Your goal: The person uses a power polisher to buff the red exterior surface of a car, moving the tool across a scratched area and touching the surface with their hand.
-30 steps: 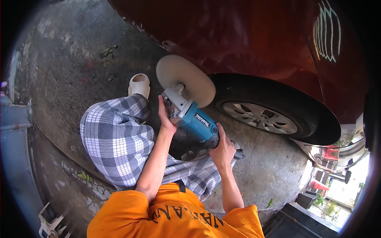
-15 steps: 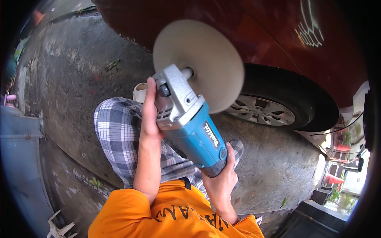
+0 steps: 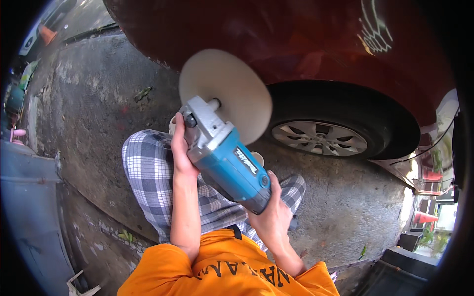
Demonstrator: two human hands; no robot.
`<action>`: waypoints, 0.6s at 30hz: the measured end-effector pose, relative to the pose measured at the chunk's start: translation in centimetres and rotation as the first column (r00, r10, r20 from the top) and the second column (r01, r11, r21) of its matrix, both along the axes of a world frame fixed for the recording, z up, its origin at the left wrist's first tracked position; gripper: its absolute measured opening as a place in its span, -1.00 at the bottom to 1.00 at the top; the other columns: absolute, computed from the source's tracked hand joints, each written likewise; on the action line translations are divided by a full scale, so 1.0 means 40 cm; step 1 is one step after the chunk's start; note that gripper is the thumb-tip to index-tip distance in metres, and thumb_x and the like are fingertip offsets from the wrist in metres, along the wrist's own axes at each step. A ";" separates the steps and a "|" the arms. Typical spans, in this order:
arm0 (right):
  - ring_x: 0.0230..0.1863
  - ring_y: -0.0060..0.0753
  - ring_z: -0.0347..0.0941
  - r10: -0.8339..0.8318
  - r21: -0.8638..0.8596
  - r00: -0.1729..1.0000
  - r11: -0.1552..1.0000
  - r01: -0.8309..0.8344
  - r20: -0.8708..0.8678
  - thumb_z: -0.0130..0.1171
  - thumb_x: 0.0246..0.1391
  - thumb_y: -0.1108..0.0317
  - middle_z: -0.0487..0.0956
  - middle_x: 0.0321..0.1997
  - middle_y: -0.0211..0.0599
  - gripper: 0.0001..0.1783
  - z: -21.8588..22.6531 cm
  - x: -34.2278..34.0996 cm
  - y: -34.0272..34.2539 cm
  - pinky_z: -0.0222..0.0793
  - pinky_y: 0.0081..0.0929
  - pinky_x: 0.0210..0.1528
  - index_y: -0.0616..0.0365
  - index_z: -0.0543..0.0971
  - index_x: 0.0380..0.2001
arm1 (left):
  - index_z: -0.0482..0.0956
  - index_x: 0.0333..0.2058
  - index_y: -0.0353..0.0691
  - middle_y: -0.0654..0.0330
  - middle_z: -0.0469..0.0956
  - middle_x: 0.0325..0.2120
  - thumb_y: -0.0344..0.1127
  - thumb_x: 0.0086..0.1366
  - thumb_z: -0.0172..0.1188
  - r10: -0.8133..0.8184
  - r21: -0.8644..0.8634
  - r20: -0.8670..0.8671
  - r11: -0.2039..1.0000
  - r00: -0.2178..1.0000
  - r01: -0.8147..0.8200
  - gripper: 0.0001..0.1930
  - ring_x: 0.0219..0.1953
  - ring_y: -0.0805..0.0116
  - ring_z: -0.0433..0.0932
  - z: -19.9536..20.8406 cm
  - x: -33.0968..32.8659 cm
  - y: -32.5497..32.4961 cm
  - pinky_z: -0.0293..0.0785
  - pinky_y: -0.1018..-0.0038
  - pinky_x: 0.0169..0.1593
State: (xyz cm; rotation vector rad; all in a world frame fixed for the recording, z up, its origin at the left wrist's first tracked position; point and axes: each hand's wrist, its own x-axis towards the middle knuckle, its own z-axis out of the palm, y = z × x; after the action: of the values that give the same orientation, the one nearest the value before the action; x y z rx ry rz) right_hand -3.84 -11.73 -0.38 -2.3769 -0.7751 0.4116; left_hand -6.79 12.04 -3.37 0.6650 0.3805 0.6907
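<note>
Since a moment ago, we have drawn the polisher (image 3: 229, 165) a little to the left, so its pale disc (image 3: 237, 74) has come away from in front of the wheel rim (image 3: 321, 139) and now stands left of it. We hold the tool slantwise above our lap, its metal head far and to the left, its blue body running near and to the right. Our left hand (image 3: 182, 154) is closed partway about the head from the left side, one digit stretched along the housing and the others hidden beneath. Our right hand (image 3: 273, 215) is curled round the dark near end, its thumb lying along the right side; we cannot see its fingers underneath. Blurred at the edge, the disc sits in front of the dark red car (image 3: 296, 49) and the left part of the tyre (image 3: 375, 108); we cannot tell whether it touches either. Under the tool are our checked trousers (image 3: 148, 165), and nearest is our orange shirt (image 3: 237, 269). On the concrete ground (image 3: 94, 123), a leaf (image 3: 142, 94) lies far to the left of the disc.
</note>
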 end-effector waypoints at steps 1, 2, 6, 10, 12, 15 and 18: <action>-0.18 0.10 0.59 -0.047 0.009 0.999 0.999 0.047 -0.004 0.40 -0.21 0.34 0.60 -0.11 0.02 0.03 0.021 -0.006 -0.023 0.50 -0.11 -0.17 0.08 0.09 0.34 | 0.14 0.31 -0.30 -0.10 0.28 0.26 0.18 0.47 -0.31 -0.026 0.048 -0.004 0.999 1.000 0.026 -0.30 0.12 0.08 0.48 0.038 0.006 -0.026 0.48 0.15 0.15; -0.19 0.10 0.60 -0.089 0.016 0.996 0.996 0.089 -0.013 0.42 -0.20 0.31 0.61 -0.12 0.01 0.03 0.036 -0.012 -0.045 0.50 -0.11 -0.18 0.08 0.09 0.34 | 0.11 0.33 -0.30 -0.11 0.25 0.27 0.17 0.47 -0.32 -0.047 0.094 -0.013 0.994 0.999 0.048 -0.30 0.17 0.07 0.44 0.078 0.009 -0.053 0.44 0.13 0.20; -0.11 0.17 0.59 -0.214 0.281 0.974 0.942 0.184 0.079 0.46 -0.30 0.43 0.60 -0.09 0.08 0.08 0.045 -0.024 -0.121 0.50 -0.15 -0.06 0.08 0.09 0.31 | 0.22 0.28 -0.31 -0.03 0.40 0.18 0.16 0.47 -0.27 -0.133 0.214 -0.066 0.966 0.989 0.145 -0.32 0.13 0.14 0.49 0.205 0.047 -0.141 0.43 0.20 0.21; -0.11 0.18 0.59 -0.188 0.342 0.979 0.927 0.152 0.074 0.47 -0.34 0.44 0.59 -0.08 0.08 0.11 0.035 -0.009 -0.134 0.50 -0.14 -0.05 0.06 0.08 0.32 | 0.31 0.22 -0.34 0.03 0.48 0.09 0.14 0.47 -0.19 -0.107 0.147 -0.060 0.983 0.992 0.115 -0.35 0.04 0.22 0.55 0.252 0.057 -0.166 0.48 0.28 0.15; -0.14 0.19 0.59 -0.162 0.291 0.987 0.945 0.150 0.018 0.48 -0.32 0.41 0.60 -0.10 0.09 0.11 0.030 0.004 -0.112 0.50 -0.12 -0.08 0.04 0.07 0.32 | 0.26 0.25 -0.33 0.00 0.45 0.13 0.15 0.47 -0.21 -0.065 0.191 -0.092 0.978 0.994 0.082 -0.34 0.07 0.20 0.53 0.228 0.047 -0.147 0.47 0.25 0.16; -0.19 0.22 0.58 -0.083 0.194 0.995 0.977 0.092 -0.054 0.48 -0.27 0.33 0.61 -0.15 0.11 0.09 -0.007 0.030 -0.069 0.50 -0.08 -0.14 0.02 0.07 0.32 | 0.17 0.29 -0.31 -0.03 0.34 0.20 0.16 0.48 -0.29 -0.013 0.157 -0.069 0.987 0.998 0.024 -0.32 0.16 0.14 0.44 0.140 0.034 -0.086 0.44 0.19 0.18; -0.20 0.18 0.58 -0.015 0.121 0.997 0.992 0.023 -0.070 0.41 -0.22 0.32 0.62 -0.21 0.08 0.02 -0.076 0.071 -0.022 0.49 -0.07 -0.18 -0.01 0.09 0.32 | 0.29 0.23 -0.29 0.05 0.46 0.09 0.19 0.44 -0.18 0.036 0.084 -0.043 0.996 0.998 -0.033 -0.33 0.05 0.19 0.52 0.010 0.039 -0.029 0.48 0.26 0.11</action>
State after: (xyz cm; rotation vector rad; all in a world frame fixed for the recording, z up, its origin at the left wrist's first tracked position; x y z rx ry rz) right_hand -1.00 -12.61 -3.41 -2.2429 -0.7246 0.4235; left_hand -5.23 10.90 -2.99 0.7548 0.4068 0.7286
